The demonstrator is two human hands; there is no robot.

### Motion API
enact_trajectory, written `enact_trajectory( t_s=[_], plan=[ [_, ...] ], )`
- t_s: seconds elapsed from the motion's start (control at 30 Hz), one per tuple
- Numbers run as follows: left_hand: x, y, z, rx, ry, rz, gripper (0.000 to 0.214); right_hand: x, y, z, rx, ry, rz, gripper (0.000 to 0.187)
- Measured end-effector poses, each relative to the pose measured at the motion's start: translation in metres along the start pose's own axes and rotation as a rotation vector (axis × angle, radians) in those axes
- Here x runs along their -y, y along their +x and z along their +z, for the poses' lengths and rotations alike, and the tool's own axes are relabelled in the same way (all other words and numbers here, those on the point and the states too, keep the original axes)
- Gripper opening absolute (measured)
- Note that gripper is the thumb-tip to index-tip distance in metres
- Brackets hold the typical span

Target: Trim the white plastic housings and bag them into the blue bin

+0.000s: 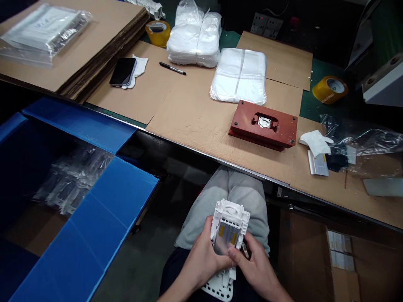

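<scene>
Both hands hold a white plastic housing (231, 207) above the lap. Set in its middle is a silver metal plate (225, 240) with yellow strips. My left hand (203, 256) grips the housing's left side, its thumb across the lower edge. Wrapped round the right side, my right hand (255, 262) presses its thumb on the plate's lower right. Below the hands, a white perforated plastic part (220, 287) shows over the lap; whether it belongs to the housing I cannot tell.
A red fixture block (264, 126) sits on the cardboard-covered table, near bundled white bags (241, 75). Tape rolls, a phone (123, 72) and a pen (172, 68) lie farther back. At left stands a blue box (94, 222) holding bagged parts; at right, a carton (302, 251).
</scene>
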State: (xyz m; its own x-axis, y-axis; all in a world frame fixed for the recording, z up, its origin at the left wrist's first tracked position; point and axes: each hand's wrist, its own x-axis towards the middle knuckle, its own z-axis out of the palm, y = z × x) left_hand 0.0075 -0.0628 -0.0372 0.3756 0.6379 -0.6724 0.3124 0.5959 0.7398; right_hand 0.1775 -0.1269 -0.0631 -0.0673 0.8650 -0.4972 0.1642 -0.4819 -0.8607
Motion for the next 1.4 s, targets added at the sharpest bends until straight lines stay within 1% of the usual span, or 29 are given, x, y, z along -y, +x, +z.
enact_trajectory(
  t_s=[0.1, 0.2, 0.37, 0.47, 0.63, 0.7, 0.77, 0.97, 1.07, 1.13, 1.27, 1.4],
  plan=[
    [-0.006, 0.0, 0.003, -0.004, 0.023, -0.011, 0.075, 0.004, 0.0, -0.008, 0.002, 0.034, 0.075, 0.05],
    [-0.01, -0.002, 0.008, -0.01, 0.044, 0.011, 0.072, 0.006, -0.003, -0.012, -0.022, 0.05, 0.109, 0.05],
    [-0.006, -0.001, 0.01, -0.007, 0.014, 0.071, 0.067, 0.006, -0.004, -0.006, -0.039, 0.019, 0.037, 0.044],
    [-0.003, 0.0, 0.008, -0.012, 0.0, 0.078, 0.069, 0.005, 0.0, -0.005, -0.045, 0.0, 0.038, 0.042],
    [-0.007, 0.003, 0.006, -0.015, 0.035, 0.009, 0.072, 0.01, 0.007, -0.015, 0.027, 0.08, 0.067, 0.044],
    [-0.01, 0.004, 0.007, -0.019, 0.038, 0.006, 0.072, 0.011, 0.007, -0.019, 0.057, 0.135, 0.085, 0.044],
    [-0.012, 0.003, 0.007, -0.014, 0.04, 0.013, 0.072, 0.01, 0.006, -0.02, 0.061, 0.155, 0.086, 0.045],
    [-0.007, -0.003, 0.006, 0.017, 0.048, 0.05, 0.07, -0.001, -0.007, -0.008, -0.002, -0.027, 0.005, 0.043],
    [-0.001, -0.005, 0.005, 0.035, -0.005, 0.056, 0.07, -0.001, -0.011, -0.001, -0.01, -0.095, -0.05, 0.043],
    [0.002, -0.004, 0.005, 0.029, -0.037, 0.06, 0.069, 0.001, -0.008, 0.002, -0.012, -0.115, -0.055, 0.041],
    [0.003, 0.002, 0.004, 0.01, -0.04, 0.023, 0.066, 0.006, 0.003, -0.002, 0.011, -0.044, 0.01, 0.041],
    [-0.008, 0.007, 0.004, -0.009, -0.005, -0.024, 0.069, 0.011, 0.012, -0.011, 0.036, 0.048, 0.071, 0.043]
  ],
)
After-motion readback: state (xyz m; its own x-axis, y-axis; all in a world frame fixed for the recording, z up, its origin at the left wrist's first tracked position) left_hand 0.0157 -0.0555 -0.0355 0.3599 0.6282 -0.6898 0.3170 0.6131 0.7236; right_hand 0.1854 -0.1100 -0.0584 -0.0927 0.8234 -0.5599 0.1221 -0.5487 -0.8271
